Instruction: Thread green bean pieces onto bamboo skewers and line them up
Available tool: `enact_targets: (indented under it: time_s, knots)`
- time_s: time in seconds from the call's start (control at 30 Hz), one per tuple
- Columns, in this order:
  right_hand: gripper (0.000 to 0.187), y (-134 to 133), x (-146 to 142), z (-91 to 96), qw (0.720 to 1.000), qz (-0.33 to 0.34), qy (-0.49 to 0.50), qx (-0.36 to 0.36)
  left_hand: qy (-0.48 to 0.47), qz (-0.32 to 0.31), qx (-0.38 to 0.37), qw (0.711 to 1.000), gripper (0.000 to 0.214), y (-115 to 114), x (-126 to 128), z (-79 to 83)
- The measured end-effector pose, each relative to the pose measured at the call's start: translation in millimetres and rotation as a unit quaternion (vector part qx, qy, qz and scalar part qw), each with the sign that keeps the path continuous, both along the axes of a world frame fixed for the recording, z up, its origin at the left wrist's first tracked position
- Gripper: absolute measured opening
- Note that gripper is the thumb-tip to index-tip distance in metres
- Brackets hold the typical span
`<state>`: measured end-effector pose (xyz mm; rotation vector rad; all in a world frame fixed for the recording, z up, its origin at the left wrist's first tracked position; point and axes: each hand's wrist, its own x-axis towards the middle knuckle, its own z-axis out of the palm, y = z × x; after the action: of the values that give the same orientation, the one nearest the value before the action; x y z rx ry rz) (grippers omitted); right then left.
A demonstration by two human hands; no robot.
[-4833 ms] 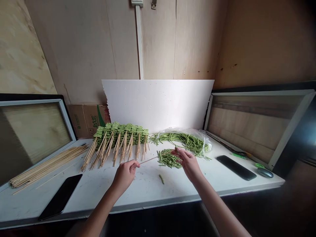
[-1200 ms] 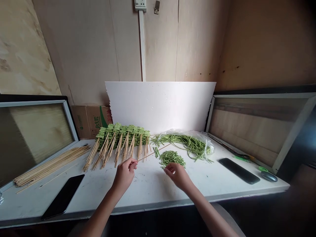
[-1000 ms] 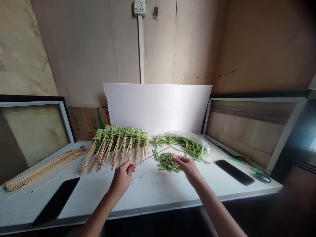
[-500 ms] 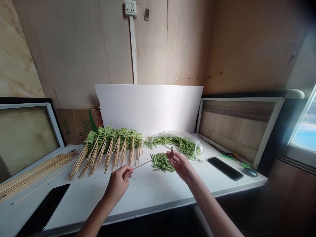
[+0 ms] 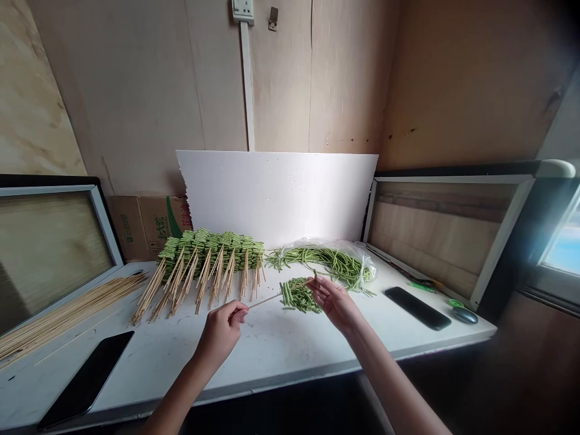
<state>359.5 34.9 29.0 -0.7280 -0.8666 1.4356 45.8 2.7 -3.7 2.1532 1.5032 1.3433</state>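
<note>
A thin wooden skewer [image 5: 265, 300] is pinched in my left hand [image 5: 223, 331], its far end reaching rightward over the pile of cut green beans [image 5: 299, 295]. Between the fingertips of my right hand [image 5: 333, 300] stands a short piece of green bean [image 5: 316, 275]. The skewer's tip points toward that piece; whether they touch I cannot tell. Behind my left hand lie stacked rows of skewered beans [image 5: 212, 248], their bare sticks pointing toward me. Long uncut beans [image 5: 333, 261] spill from a clear plastic bag behind my right hand.
Loose skewers [image 5: 72, 314] lie on the left of the white table [image 5: 267, 362]. A black phone [image 5: 88, 380] is at the front left, another dark phone [image 5: 417, 308] at the right beside a computer mouse [image 5: 465, 315]. A white foam board [image 5: 278, 196] stands at the back.
The view has shifted slightly, so the scene sits a little further right. Both hands keep their grips, and the bean piece leans a little more to the left.
</note>
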Motion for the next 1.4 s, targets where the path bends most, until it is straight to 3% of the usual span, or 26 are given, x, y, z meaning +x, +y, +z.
enact_targets:
  time_s: [0.93, 1.4]
  knots:
    - [0.030, -8, -5, 0.4, 0.999, -0.022, -0.027, 0.011, 0.002, 0.012, 0.023, 1.000, 0.026, -8, -1, 9.3]
    - [0.033, -11, -11, 3.6, 0.995, -0.080, -0.045, 0.027, 0.013, 0.010, 0.033, 0.999, 0.024, -8, 0, 3.8]
